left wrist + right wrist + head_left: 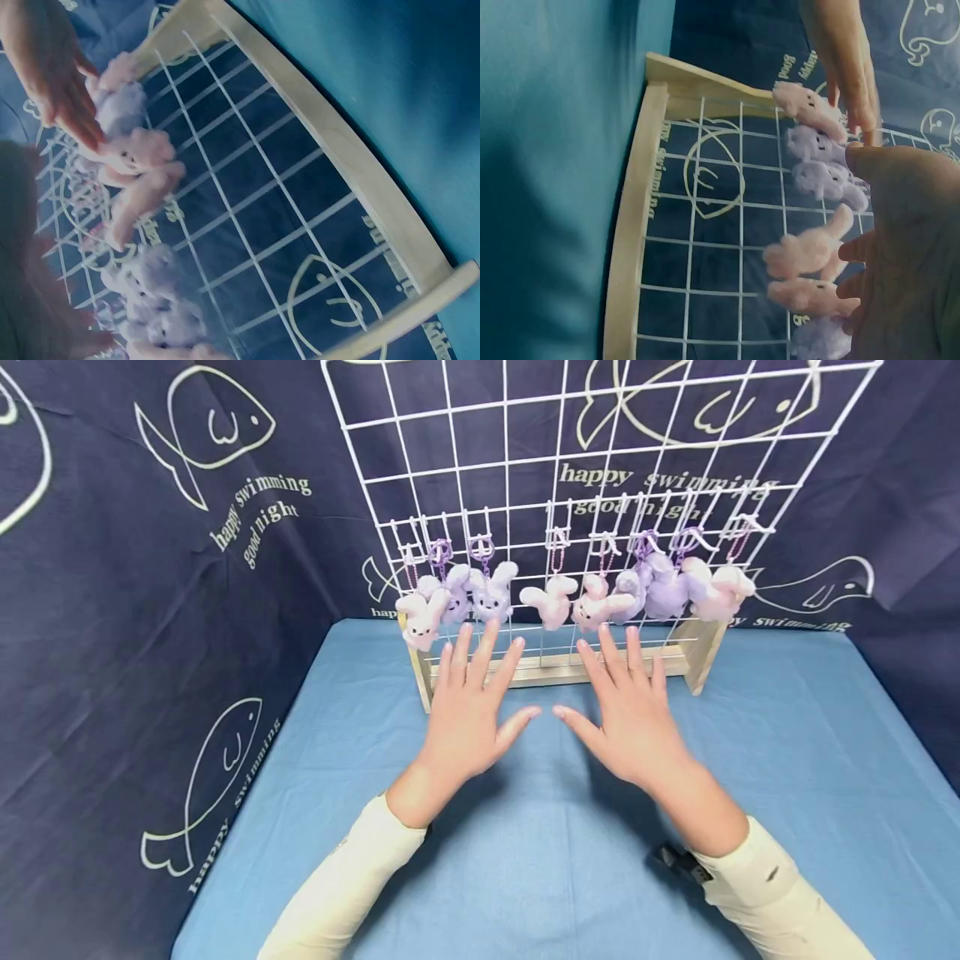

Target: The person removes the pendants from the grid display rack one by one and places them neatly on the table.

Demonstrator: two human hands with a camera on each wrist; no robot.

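Both hands are spread flat, palms down, in front of a white wire grid rack (507, 462). My left hand (468, 718) has straight fingers and holds nothing; its fingertips appear just below a lilac plush bunny keychain (491, 597) and a pink bunny keychain (422, 620). My right hand (637, 727), also straight-fingered and holding nothing, is nearest a pink bunny keychain (597, 606). Another pink bunny (555, 603) hangs between them. Further right hang lilac plushies (666, 592) and a pink one (722, 593). In the right wrist view, the left hand (847, 60) appears beside a pink plush (808, 105).
The rack stands on a wooden base (555, 675) at the back of a blue cloth-covered table (540, 860). Several white hooks project from the grid and carry the keychains. Dark fabric (90, 693) with fish drawings hangs behind and at the sides.
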